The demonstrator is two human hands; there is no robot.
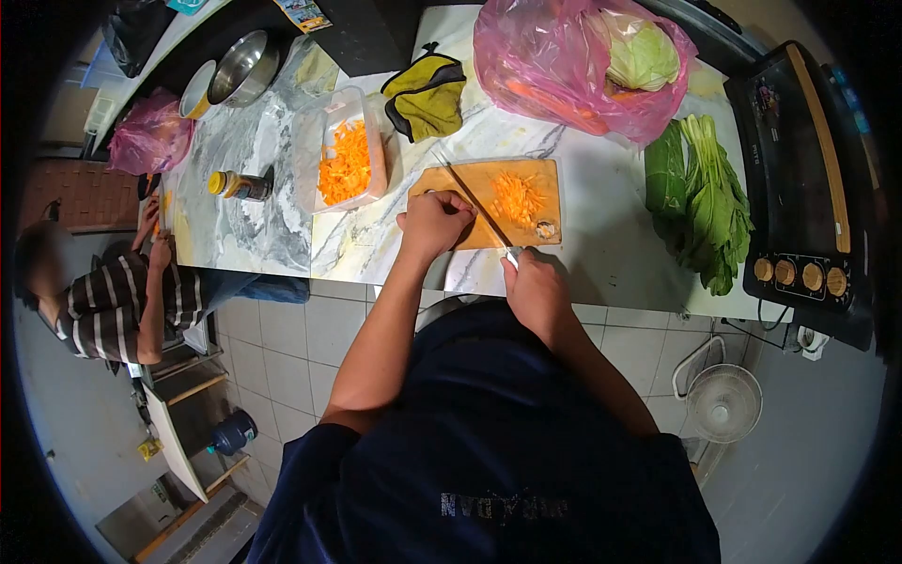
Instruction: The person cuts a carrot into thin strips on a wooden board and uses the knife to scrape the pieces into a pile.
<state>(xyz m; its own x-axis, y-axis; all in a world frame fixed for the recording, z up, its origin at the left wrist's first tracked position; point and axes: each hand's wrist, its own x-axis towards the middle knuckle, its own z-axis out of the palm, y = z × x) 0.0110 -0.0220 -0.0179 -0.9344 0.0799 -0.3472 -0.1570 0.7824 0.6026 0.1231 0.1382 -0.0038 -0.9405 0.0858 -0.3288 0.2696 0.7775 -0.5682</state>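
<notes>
My right hand (537, 287) is wrapped round the white handle of a kitchen knife (473, 199). The long blade slants away across a wooden cutting board (434, 177). Left of the blade, my left hand (438, 224) rests on the board with its fingers curled and pressed together; whatever they hold, if anything, is hidden. A pile of thin-cut carrot (518, 198) lies on the board to the right of the blade. A small pale piece (545, 229) sits near the board's right corner. Behind my left hand stands a clear plastic container (308, 122) with chopped carrot (346, 162) in it.
A pink bag (536, 66) with a cabbage (644, 56) and carrots lies at the back. Leafy greens (700, 202) and a toaster oven (799, 188) are on the right. A jar (240, 185) and metal bowl (246, 73) stand left, where another person (122, 301) works.
</notes>
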